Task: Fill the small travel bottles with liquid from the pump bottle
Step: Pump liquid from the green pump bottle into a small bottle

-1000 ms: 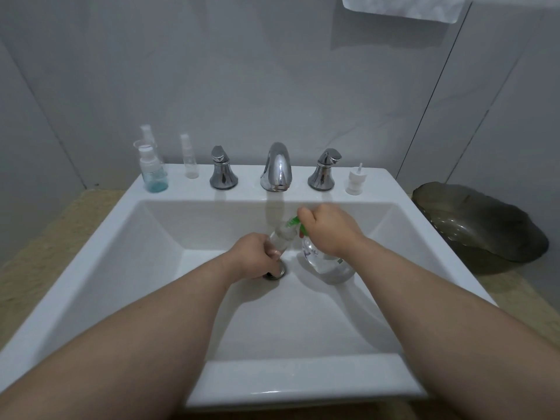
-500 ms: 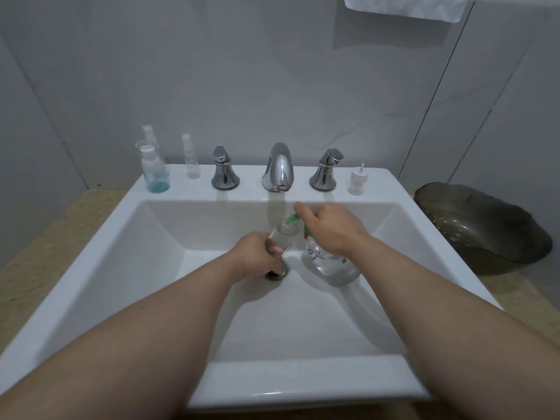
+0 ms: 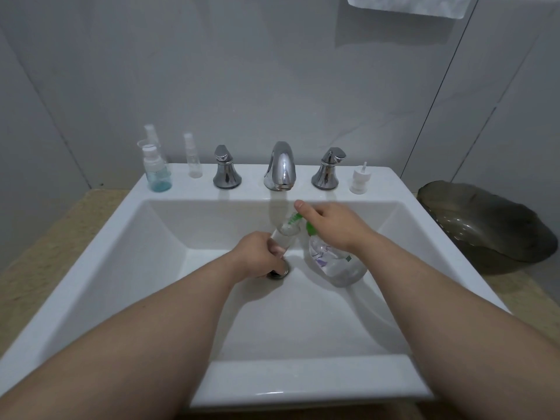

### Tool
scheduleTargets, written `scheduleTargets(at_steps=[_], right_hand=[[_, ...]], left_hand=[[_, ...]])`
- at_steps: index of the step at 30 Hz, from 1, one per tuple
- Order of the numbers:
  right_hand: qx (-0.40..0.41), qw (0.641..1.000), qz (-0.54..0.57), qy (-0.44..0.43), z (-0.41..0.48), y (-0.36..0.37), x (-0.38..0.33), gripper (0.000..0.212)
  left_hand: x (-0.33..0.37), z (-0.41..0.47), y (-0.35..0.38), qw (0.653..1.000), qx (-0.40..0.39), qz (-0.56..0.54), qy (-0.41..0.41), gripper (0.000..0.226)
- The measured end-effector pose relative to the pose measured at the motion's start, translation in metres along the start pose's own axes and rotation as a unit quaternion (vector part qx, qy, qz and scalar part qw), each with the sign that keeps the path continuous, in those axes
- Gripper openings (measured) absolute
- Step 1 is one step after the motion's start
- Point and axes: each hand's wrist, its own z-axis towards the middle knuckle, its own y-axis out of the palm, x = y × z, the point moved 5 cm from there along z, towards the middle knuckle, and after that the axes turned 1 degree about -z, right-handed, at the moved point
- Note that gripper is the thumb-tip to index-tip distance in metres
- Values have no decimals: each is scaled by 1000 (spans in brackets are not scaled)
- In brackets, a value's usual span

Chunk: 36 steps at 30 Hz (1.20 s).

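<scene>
Grey wall tiles rise behind a white sink (image 3: 169,225) set in a beige counter (image 3: 54,237). Along the sink's back ledge, close to the wall, stand a blue-tinted bottle (image 3: 157,174), a thin spray bottle (image 3: 194,159), two chrome handles flanking the spout (image 3: 280,168), and a loose white cap (image 3: 360,180). A dark bowl (image 3: 485,225) sits on the counter just beside the sink's right edge.

Both forearms cross the front rim into the basin. The left hand (image 3: 260,256) wraps its fingers round a clear travel bottle (image 3: 283,237), held tilted right over the drain (image 3: 278,272), with its mouth up at the green nozzle. The pump bottle (image 3: 336,262) stands on the basin floor just right of the drain, apart from the right wall. The right hand (image 3: 333,225) curls over its green pump head, one finger stretched forward along the nozzle. White basin floor shows from the drain to the front rim, and wide sloping walls lie either side of the hands.
</scene>
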Motion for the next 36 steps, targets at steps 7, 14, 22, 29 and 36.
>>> scheduleTargets(at_steps=[7, 14, 22, 29, 36], right_hand=[[29, 999, -27, 14, -1, -5, -3, 77], [-3, 999, -25, 47, 2, -1, -5, 84], [36, 997, -42, 58, 2, 5, -1, 88], [57, 996, -40, 59, 3, 5, 1, 83], [57, 996, -40, 56, 1, 2, 0, 86]], left_hand=[[-2, 2, -1, 1000, -3, -7, -4, 24], [-6, 5, -1, 1000, 3, -20, -3, 24], [-7, 6, 1, 1000, -2, -28, -1, 27], [-5, 5, 1, 999, -6, -39, 0, 24], [-5, 5, 0, 999, -3, -42, 1, 23]])
